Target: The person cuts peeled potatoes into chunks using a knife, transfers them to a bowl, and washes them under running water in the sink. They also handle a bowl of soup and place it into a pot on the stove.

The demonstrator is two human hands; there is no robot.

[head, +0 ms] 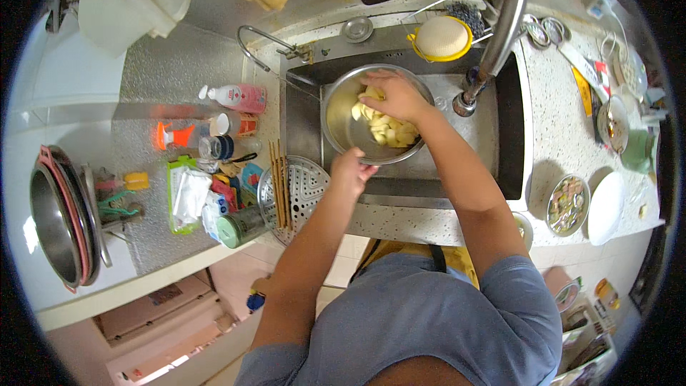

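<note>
A stainless steel bowl (pixel 337 112) is over the metal sink (pixel 471 145). Pale yellow cut pieces of food (pixel 388 128), perhaps potato, lie along its right side. My left hand (pixel 353 171) grips the bowl's near rim. Inside the bowl, my right hand (pixel 396 96) spreads over the pieces, thumb apart from the fingers, with the fingertips towards the far wall. It covers part of the food, and whether water is in the bowl is unclear.
A faucet (pixel 490 64) arches over the sink's right half; a thinner tap (pixel 268 45) stands far left. Chopsticks (pixel 280 185) lie across a perforated steel plate (pixel 308 187) at left. A pink pump bottle (pixel 241 97) is behind. On the right counter sits a bowl of food (pixel 568 205).
</note>
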